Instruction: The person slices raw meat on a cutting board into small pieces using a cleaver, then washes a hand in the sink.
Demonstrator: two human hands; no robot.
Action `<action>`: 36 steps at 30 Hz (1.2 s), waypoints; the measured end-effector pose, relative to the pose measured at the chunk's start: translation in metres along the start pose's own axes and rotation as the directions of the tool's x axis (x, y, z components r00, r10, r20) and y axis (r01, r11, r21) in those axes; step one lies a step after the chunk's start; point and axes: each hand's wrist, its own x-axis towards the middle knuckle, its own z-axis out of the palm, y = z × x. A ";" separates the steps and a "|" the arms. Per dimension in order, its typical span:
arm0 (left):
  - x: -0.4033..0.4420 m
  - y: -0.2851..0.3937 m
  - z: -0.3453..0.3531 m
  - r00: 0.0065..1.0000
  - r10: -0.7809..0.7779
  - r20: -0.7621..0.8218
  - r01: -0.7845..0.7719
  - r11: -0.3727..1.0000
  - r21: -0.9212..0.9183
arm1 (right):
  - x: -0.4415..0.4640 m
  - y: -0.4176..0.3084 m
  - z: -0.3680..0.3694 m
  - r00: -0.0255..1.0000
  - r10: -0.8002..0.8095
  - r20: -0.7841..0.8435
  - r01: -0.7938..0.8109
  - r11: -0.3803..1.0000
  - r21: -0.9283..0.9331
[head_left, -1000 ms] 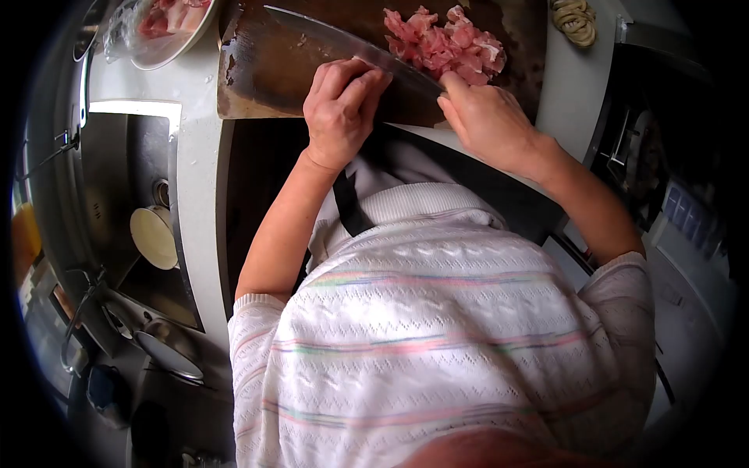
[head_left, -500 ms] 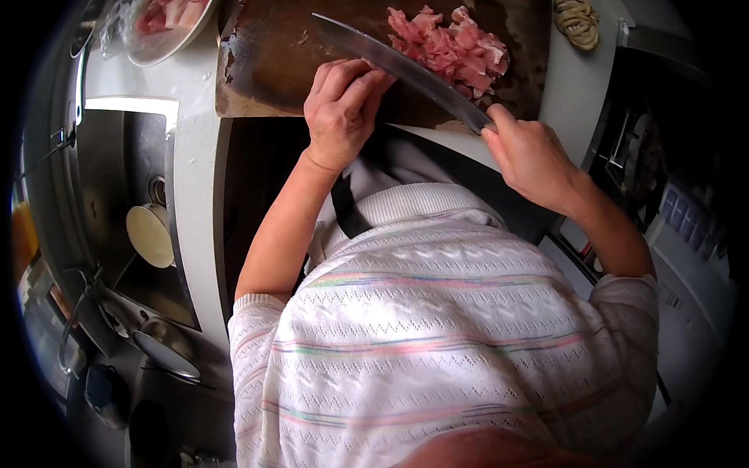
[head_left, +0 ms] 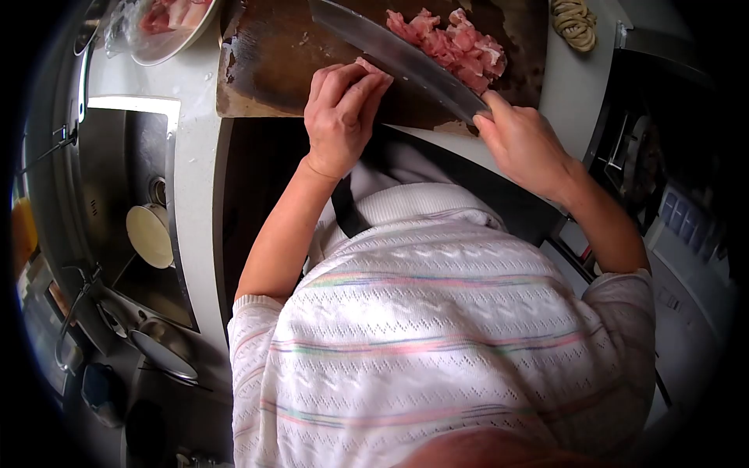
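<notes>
My right hand [head_left: 527, 144] is closed round the handle of a large kitchen knife [head_left: 406, 62], whose broad blade slants up and left across the cutting board [head_left: 269, 47]. With fingers bent and pressed together, my left hand [head_left: 339, 113] grips a small piece of raw meat [head_left: 374, 70] near the board's front edge. The blade lies just beyond that piece, with a narrow gap showing between them. Behind the blade rests a pile of sliced raw meat [head_left: 456, 47]. Most of the held piece is hidden under my fingers.
At the upper left a white bowl [head_left: 175, 51] holds more raw meat, beside a crumpled plastic bag [head_left: 121, 27]. A sink [head_left: 117, 156] with a cream-coloured pan [head_left: 150, 234] lies to the left. Coiled beige strands [head_left: 574, 25] sit on the counter right of the board.
The knife has shifted away from my left fingers, its blade face now showing broader. The end of the held meat piece is now visible. My left hand has barely moved.
</notes>
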 end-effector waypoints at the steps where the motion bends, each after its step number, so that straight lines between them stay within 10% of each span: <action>1: -0.001 0.000 -0.001 1.000 0.004 0.001 -0.004 1.000 -0.001 | -0.001 -0.002 -0.001 1.000 -0.007 -0.004 0.007 1.000 0.013; 36: -0.002 -0.002 -0.001 0.999 -0.032 0.016 0.033 0.999 -0.039 | -0.004 -0.003 -0.006 0.998 0.005 0.068 -0.005 1.000 0.004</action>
